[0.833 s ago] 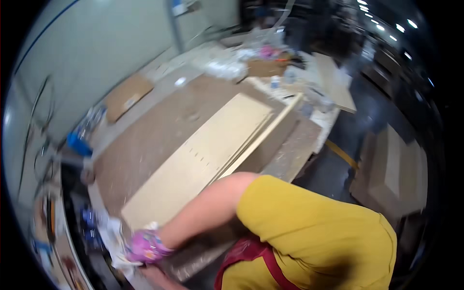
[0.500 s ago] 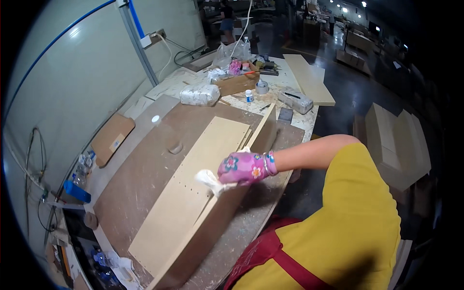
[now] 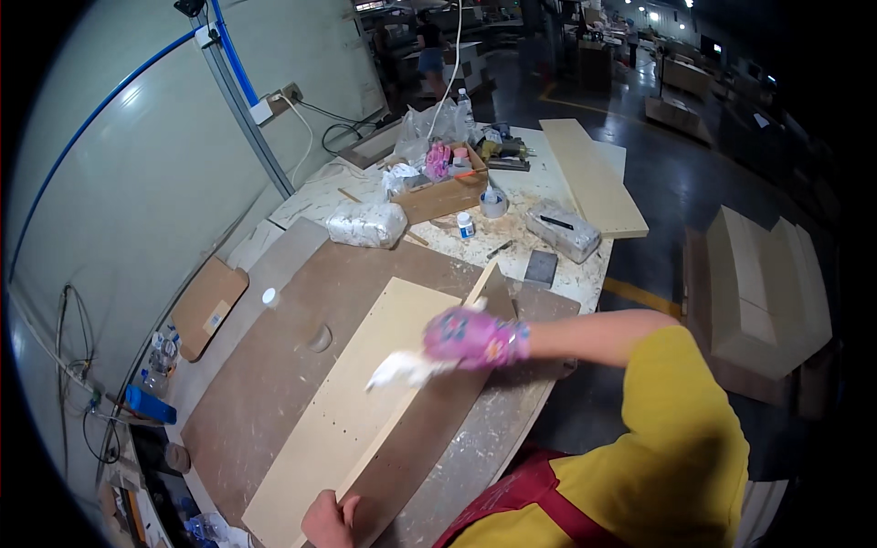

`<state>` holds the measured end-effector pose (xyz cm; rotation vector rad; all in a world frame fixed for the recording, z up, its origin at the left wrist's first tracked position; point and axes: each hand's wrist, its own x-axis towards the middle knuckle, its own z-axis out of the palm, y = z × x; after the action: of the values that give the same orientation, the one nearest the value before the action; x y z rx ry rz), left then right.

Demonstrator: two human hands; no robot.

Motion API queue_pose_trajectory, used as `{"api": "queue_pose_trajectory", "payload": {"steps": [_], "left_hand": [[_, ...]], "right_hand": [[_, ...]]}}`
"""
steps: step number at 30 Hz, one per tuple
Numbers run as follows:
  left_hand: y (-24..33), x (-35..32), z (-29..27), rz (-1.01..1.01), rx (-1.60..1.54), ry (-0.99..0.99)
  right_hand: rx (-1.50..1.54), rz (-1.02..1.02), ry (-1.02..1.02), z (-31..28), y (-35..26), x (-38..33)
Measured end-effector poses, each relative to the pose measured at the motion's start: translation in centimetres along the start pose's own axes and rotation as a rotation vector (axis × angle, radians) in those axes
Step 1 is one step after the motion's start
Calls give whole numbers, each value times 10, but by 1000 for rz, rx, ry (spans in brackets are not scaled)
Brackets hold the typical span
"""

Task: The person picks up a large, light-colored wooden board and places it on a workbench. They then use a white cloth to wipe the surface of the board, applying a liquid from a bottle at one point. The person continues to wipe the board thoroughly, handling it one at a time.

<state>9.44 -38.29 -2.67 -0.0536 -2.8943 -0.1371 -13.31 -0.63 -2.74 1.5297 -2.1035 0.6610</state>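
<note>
My right hand (image 3: 475,338), in a pink flowered glove, is closed around a white cloth (image 3: 402,369) and lies over the top edge of an upright wooden board (image 3: 425,438). The glove is slightly blurred. Beside that board a flat pale panel (image 3: 315,429) with rows of small drilled holes lies on the table, joining it along its long side. At the near end my bare left hand (image 3: 331,522) grips the board's top edge, with the thumb on its right face; the other fingers are partly hidden.
A clear bottle with a white cap (image 3: 270,298) stands left of the panel on the brown work surface (image 3: 237,402). Farther back are a cardboard box of supplies (image 3: 448,196), a roll of tape (image 3: 493,203), a small white bottle (image 3: 466,226) and a wrapped block (image 3: 562,233).
My right hand has moved the cloth along the board's top edge toward the far end. My left hand has come into view on the near end. The view has shifted.
</note>
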Motion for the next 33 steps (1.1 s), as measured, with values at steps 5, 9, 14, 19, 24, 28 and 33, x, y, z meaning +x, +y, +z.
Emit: {"api": "queue_pose_trajectory", "payload": {"steps": [5,9,14,19,24,28,33], "left_hand": [[-1,0,4,-115,-7,-104],[10,-11,2,-100,-75,-32],[18,-20,1,-112,-93,-27],[21,-20,1,-124,-65,-32],[16,-18,0,-137,58,-134],[20,-23,-1,-37,58,-17],[33,-32,-7,-96,52,-107]], "right_hand": [[71,285,-57,-49,127,-97],[-86,1121,-348,-105,153,-137],[553,1089,386,-112,132,-129],[600,1040,620,-30,100,-103],[1235,1269,773,20,85,-150],[1200,1589,622,31,91,-174],[1324,1013,952,42,88,-164]]}}
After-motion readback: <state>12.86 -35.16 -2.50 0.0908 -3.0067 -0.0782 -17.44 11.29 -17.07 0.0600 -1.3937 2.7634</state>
